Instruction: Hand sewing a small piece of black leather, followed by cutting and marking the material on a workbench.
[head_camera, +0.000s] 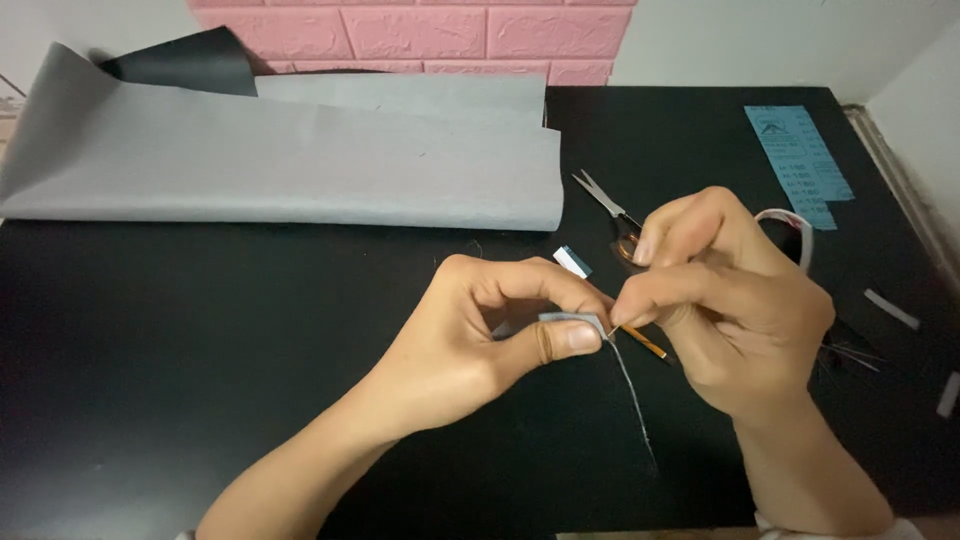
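Left hand (480, 335) is pinched shut on a small grey fabric piece (572, 321), thumb over forefinger, near the middle of the black table (200, 380). Right hand (720, 300) fingertips are closed together right at the fabric's edge, apparently on a needle, too thin to confirm. Grey thread (632, 390) trails from the pinch point toward the near edge, loose end lying free.

Risks as I see them:
- Needle tip sits right against the left thumb; a push straight through means a prick.
- Grip on the fabric is tiny, so it could rotate or slip and skew the stitch.
- Loose thread tail may snag or knot on the orange-tipped stick (648, 344) under the right hand.
- Scissors (606, 203) lie open just behind the hands, toward the far edge beside the folded grey sheet (300, 160); a wrist could brush the blades.
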